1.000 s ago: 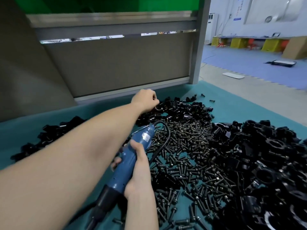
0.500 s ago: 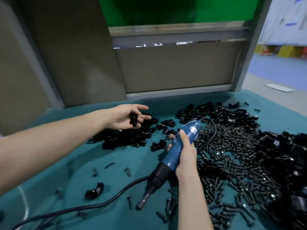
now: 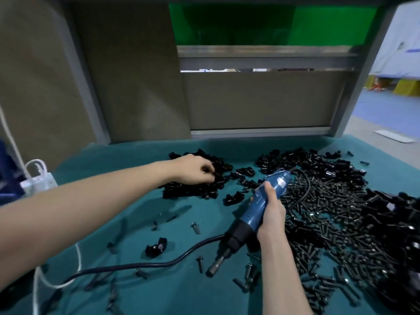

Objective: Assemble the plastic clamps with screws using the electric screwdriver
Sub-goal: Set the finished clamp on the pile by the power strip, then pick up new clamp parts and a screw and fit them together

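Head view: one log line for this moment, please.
left hand: on clamp pile, grasp unclear | right hand: grips screwdriver, tip toward person | screws: heaped right of screwdriver

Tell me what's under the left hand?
A pile of black clamps on the teal cloth. The left hand curls over them; whether its fingers hold one is hidden.

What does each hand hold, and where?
The right hand grips the electric screwdriver around its blue mid-body. The left hand curls into the clamp pile; whether it pinches a clamp cannot be told.
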{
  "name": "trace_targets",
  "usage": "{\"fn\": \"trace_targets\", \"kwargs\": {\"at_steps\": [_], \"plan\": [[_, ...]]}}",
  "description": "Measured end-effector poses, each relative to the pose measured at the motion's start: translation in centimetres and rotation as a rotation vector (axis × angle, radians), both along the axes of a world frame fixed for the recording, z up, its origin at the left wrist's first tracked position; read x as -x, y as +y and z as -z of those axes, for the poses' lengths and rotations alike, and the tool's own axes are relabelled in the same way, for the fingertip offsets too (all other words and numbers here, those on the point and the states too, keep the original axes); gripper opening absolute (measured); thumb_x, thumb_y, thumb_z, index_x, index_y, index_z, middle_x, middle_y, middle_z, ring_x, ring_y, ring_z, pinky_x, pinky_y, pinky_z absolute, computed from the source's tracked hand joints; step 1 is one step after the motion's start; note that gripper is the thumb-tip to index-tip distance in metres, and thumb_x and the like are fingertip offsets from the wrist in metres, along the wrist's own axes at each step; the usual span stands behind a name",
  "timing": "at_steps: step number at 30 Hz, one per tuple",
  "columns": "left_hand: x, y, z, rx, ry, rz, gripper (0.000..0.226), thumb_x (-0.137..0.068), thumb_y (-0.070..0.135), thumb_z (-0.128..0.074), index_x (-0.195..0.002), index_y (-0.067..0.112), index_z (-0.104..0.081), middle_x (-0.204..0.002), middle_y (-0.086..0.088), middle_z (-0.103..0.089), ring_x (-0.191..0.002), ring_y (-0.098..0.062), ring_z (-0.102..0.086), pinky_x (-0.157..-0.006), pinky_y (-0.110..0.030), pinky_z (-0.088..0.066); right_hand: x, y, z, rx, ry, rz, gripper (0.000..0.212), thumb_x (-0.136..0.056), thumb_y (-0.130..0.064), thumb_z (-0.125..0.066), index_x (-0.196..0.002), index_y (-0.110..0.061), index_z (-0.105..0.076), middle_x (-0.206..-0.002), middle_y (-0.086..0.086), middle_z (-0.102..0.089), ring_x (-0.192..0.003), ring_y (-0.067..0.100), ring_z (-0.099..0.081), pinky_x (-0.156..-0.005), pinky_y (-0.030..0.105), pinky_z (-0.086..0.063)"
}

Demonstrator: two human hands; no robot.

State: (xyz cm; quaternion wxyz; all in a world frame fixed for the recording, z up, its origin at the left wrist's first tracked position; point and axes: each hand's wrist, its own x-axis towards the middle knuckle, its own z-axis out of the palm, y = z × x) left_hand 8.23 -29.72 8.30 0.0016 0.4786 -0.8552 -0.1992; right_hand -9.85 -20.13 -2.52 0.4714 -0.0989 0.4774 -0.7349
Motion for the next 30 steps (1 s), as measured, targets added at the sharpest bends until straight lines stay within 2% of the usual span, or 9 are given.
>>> {"fn": "trace_targets", "kwargs": {"at_steps": [2,5,10,13,16,19,22,25,30], "plan": [[-0.4,-0.5,1.7,0.217,-0.332,0.095,0.059,-0.090,0.054,-0.055,-0.143,0.034,-0.039,-0.134,-0.004,-0.044,-0.101,-0.017,-0.051,-0.087,-0.034,-0.047,-0.2,0.0,-0.1,0.026,0.046,0.029,0.048,-0.085,-0.037,-0.072,-0.126,-0.014,-0.060,-0.101,0.004,-0.070,-0.076,0.019,-0.066,-0.061,0.029,-0.049],[0.2,-0.6,4.2,0.286,-0.500,0.122,0.064,-0.090,0.052,-0.058,-0.146,0.035,-0.033,-0.137,-0.006,-0.036,-0.109,-0.027,-0.054,-0.081,-0.037,-0.049,-0.4,-0.2,-0.2,0.024,0.183,0.088,0.084,-0.085,-0.030,-0.074,-0.151,-0.032,-0.021,-0.129,0.002,-0.054,-0.099,0.026,-0.064,-0.080,0.039,-0.055],[0.3,-1.1,5.0,0.495,-0.361,0.096,0.025,-0.096,0.037,-0.056,-0.115,0.024,-0.062,-0.115,-0.001,-0.053,-0.102,-0.026,-0.057,-0.070,-0.033,-0.040,-0.6,-0.4,0.1,-0.013,0.417,0.052,0.077,-0.088,-0.029,-0.069,-0.148,-0.034,-0.021,-0.124,0.005,-0.056,-0.090,0.017,-0.061,-0.074,0.033,-0.049],[-0.9,-1.2,4.8,0.489,-0.270,0.160,0.018,-0.096,0.038,-0.055,-0.104,0.024,-0.064,-0.099,0.005,-0.051,-0.097,-0.022,-0.057,-0.068,-0.031,-0.040,-1.0,-0.8,0.3,-0.087,0.531,0.017,0.079,-0.091,-0.030,-0.066,-0.154,-0.024,-0.019,-0.143,0.007,-0.045,-0.113,0.025,-0.056,-0.087,0.039,-0.050],[-2.1,-0.8,5.0,0.523,-0.026,0.085,0.018,-0.096,0.038,-0.051,-0.096,0.025,-0.063,-0.096,0.008,-0.057,-0.089,-0.015,-0.056,-0.066,-0.029,-0.041,-0.9,-0.8,0.2,-0.170,0.786,0.036,0.074,-0.092,-0.022,-0.066,-0.153,-0.011,-0.026,-0.163,0.002,0.000,-0.147,0.024,-0.018,-0.115,0.039,-0.031],[-2.4,-0.2,4.7,0.290,0.405,-0.091,0.015,-0.096,0.028,-0.055,-0.085,0.019,-0.061,-0.082,0.009,-0.060,-0.067,-0.005,-0.054,-0.060,-0.021,-0.039,-1.2,-0.1,-0.5,-0.124,0.910,0.092,0.067,-0.092,-0.016,-0.065,-0.151,-0.012,-0.033,-0.163,-0.003,0.006,-0.149,0.017,-0.008,-0.112,0.026,-0.022],[-2.0,1.3,3.2,0.004,0.831,-0.306,0.020,-0.097,0.019,-0.052,-0.077,0.014,-0.054,-0.064,0.005,-0.052,-0.042,-0.006,-0.041,-0.042,-0.019,-0.032,-1.2,0.9,-3.5,-0.010,0.962,0.107,0.049,-0.091,-0.022,-0.067,-0.137,-0.018,-0.052,-0.159,-0.002,-0.019,-0.145,0.014,-0.023,-0.106,0.019,-0.024],[-1.6,3.9,1.4,-0.177,1.093,-0.407,0.026,-0.097,0.017,-0.050,-0.071,0.017,-0.054,-0.065,0.003,-0.052,-0.040,-0.008,-0.042,-0.037,-0.017,-0.027,-2.6,2.2,-8.1,0.123,0.959,-0.158,0.044,-0.085,-0.040,-0.070,-0.126,-0.026,-0.060,-0.124,-0.010,-0.058,-0.105,-0.005,-0.056,-0.080,0.007,-0.040],[-0.9,10.8,1.5,-0.413,1.285,-0.457,0.027,-0.095,0.029,-0.054,-0.071,0.028,-0.065,-0.074,0.000,-0.061,-0.058,-0.014,-0.052,-0.055,-0.027,-0.041,-8.2,5.9,-9.5,0.213,1.351,-0.260,0.045,-0.087,-0.017,-0.069,-0.128,-0.028,-0.055,-0.110,-0.009,-0.055,-0.083,-0.013,-0.051,-0.071,-0.005,-0.034]]}}
